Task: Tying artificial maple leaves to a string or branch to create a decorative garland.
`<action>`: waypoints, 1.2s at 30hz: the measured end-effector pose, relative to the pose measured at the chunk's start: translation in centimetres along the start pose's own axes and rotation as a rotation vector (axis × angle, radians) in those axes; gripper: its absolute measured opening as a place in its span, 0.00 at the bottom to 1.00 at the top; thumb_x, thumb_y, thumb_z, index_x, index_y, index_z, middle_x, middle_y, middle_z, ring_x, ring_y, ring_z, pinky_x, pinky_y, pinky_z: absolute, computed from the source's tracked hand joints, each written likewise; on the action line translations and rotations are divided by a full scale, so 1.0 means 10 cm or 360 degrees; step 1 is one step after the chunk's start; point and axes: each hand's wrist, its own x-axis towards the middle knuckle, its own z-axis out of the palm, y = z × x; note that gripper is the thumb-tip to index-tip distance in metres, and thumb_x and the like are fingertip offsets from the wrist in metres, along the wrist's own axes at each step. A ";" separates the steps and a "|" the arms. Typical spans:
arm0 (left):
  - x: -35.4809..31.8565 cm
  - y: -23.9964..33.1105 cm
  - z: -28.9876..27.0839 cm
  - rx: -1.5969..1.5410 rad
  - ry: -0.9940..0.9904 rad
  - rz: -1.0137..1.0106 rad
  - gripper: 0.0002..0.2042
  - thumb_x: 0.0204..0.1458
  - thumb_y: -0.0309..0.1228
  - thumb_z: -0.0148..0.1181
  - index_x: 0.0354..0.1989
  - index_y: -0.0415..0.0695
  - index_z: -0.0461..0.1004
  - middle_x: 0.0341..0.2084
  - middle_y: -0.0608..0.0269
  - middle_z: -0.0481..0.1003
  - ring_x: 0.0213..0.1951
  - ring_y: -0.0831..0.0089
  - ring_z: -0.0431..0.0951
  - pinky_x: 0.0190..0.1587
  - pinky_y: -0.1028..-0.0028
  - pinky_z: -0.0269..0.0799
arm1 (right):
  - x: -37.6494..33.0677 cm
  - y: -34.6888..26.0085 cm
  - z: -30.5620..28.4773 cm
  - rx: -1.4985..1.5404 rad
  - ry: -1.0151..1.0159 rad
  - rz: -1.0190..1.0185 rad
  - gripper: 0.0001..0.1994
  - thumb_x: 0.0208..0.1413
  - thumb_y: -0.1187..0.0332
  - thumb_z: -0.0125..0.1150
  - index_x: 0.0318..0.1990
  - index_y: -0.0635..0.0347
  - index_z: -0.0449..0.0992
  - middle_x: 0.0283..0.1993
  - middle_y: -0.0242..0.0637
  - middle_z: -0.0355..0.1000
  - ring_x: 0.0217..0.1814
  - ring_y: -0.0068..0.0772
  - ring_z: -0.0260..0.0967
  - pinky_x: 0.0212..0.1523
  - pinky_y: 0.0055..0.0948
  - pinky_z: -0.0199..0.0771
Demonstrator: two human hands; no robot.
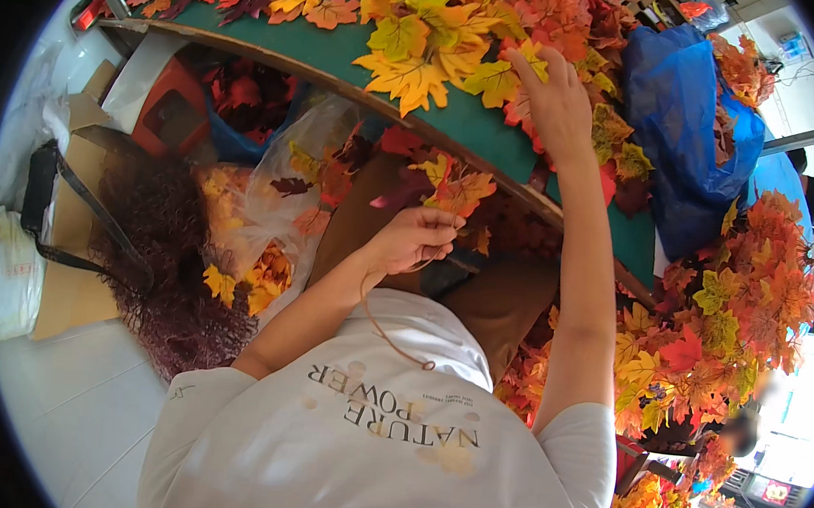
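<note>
My left hand (416, 238) is closed on a cluster of orange, yellow and dark red artificial leaves (442, 183), held over my lap, with a thin brown wire (384, 333) hanging from it down across my white shirt. My right hand (552, 96) reaches up onto the green table (464, 118), fingers spread, resting on the heap of loose yellow and red maple leaves (422, 38) that covers the tabletop. It holds nothing that I can make out.
A clear plastic bag (284, 184) of leaves sits under the table at left, beside a dark red fluffy bundle (175, 257) and cardboard. A blue plastic bag (686, 113) lies at the table's right end. Finished leaf garlands (723, 323) are piled at right.
</note>
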 end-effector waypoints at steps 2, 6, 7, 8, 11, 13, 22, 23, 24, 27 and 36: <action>0.03 0.07 0.05 0.0030 -0.0013 0.0049 0.13 0.52 0.23 0.57 0.47 0.37 0.71 0.28 0.66 0.73 0.29 0.79 0.76 0.33 0.81 0.75 | 0.05 0.06 0.19 -0.0348 -0.0078 -0.0209 0.15 0.44 0.72 0.57 0.42 0.50 0.72 0.43 0.38 0.65 0.44 0.40 0.68 0.36 0.30 0.74; 0.07 0.15 0.07 0.0047 -0.0082 0.0104 0.13 0.52 0.23 0.58 0.47 0.37 0.71 0.29 0.66 0.73 0.29 0.79 0.76 0.34 0.81 0.75 | 0.01 0.28 0.29 -0.0435 -0.0216 -0.0355 0.11 0.44 0.70 0.56 0.39 0.53 0.72 0.41 0.37 0.65 0.42 0.38 0.68 0.35 0.30 0.75; 0.06 0.16 0.08 0.0041 -0.0068 0.0096 0.13 0.52 0.23 0.58 0.47 0.37 0.71 0.29 0.66 0.73 0.29 0.79 0.76 0.34 0.81 0.75 | -0.01 0.33 0.27 -0.0368 -0.0131 -0.0308 0.11 0.44 0.71 0.56 0.38 0.54 0.72 0.39 0.36 0.66 0.42 0.39 0.69 0.35 0.31 0.75; 0.05 0.16 0.09 0.0044 -0.0053 0.0080 0.14 0.52 0.23 0.57 0.48 0.36 0.71 0.30 0.66 0.73 0.29 0.79 0.76 0.34 0.81 0.75 | -0.02 0.38 0.24 -0.0305 -0.0046 -0.0256 0.10 0.44 0.72 0.55 0.37 0.56 0.72 0.37 0.36 0.68 0.41 0.39 0.69 0.35 0.31 0.75; 0.02 0.13 0.12 0.0016 -0.0037 0.0050 0.15 0.53 0.22 0.56 0.49 0.36 0.70 0.31 0.66 0.74 0.30 0.79 0.76 0.35 0.81 0.75 | -0.07 0.37 -0.18 -0.0076 0.0340 0.0046 0.06 0.48 0.74 0.57 0.35 0.62 0.73 0.33 0.36 0.72 0.37 0.33 0.72 0.34 0.28 0.75; 0.02 0.12 0.16 0.0025 -0.0014 0.0023 0.15 0.53 0.21 0.56 0.50 0.36 0.70 0.32 0.65 0.74 0.31 0.79 0.76 0.35 0.81 0.75 | -0.24 0.18 -0.40 0.0684 0.0531 0.0794 0.05 0.51 0.74 0.57 0.35 0.65 0.74 0.32 0.37 0.73 0.34 0.31 0.72 0.34 0.28 0.74; -0.07 0.06 0.51 0.0065 0.0051 0.0369 0.19 0.52 0.19 0.55 0.54 0.35 0.66 0.33 0.66 0.74 0.30 0.80 0.75 0.36 0.82 0.74 | -1.37 -1.43 -0.69 0.2738 0.0360 0.2491 0.07 0.54 0.72 0.60 0.37 0.68 0.75 0.34 0.39 0.75 0.32 0.26 0.74 0.34 0.19 0.76; -0.08 0.05 0.55 0.0127 0.0030 0.0419 0.20 0.52 0.18 0.55 0.55 0.35 0.65 0.34 0.65 0.74 0.31 0.80 0.75 0.36 0.82 0.74 | -1.44 -1.51 -0.65 0.2736 0.0377 0.2507 0.07 0.54 0.72 0.60 0.37 0.68 0.75 0.34 0.39 0.75 0.32 0.26 0.74 0.34 0.19 0.76; -0.07 0.04 0.59 0.0191 0.0005 0.0475 0.21 0.51 0.18 0.55 0.56 0.35 0.64 0.35 0.64 0.74 0.31 0.80 0.75 0.36 0.82 0.74 | -1.47 -1.56 -0.62 0.2885 0.0465 0.2524 0.07 0.54 0.72 0.60 0.37 0.67 0.75 0.34 0.38 0.75 0.32 0.25 0.73 0.34 0.19 0.76; -0.06 0.00 0.61 0.0229 0.0109 0.0495 0.23 0.51 0.17 0.54 0.57 0.36 0.63 0.40 0.62 0.74 0.32 0.81 0.74 0.37 0.82 0.73 | -1.53 -1.61 -0.58 0.3055 0.0566 0.2629 0.07 0.55 0.70 0.60 0.38 0.64 0.75 0.34 0.34 0.75 0.33 0.22 0.72 0.35 0.19 0.76; -0.07 0.01 0.66 0.0253 0.0080 0.0460 0.24 0.49 0.16 0.55 0.57 0.37 0.63 0.43 0.61 0.73 0.31 0.81 0.73 0.34 0.82 0.71 | -1.59 -1.62 -0.50 0.3296 0.0476 0.2581 0.07 0.57 0.67 0.57 0.37 0.62 0.74 0.33 0.31 0.73 0.30 0.20 0.70 0.31 0.20 0.73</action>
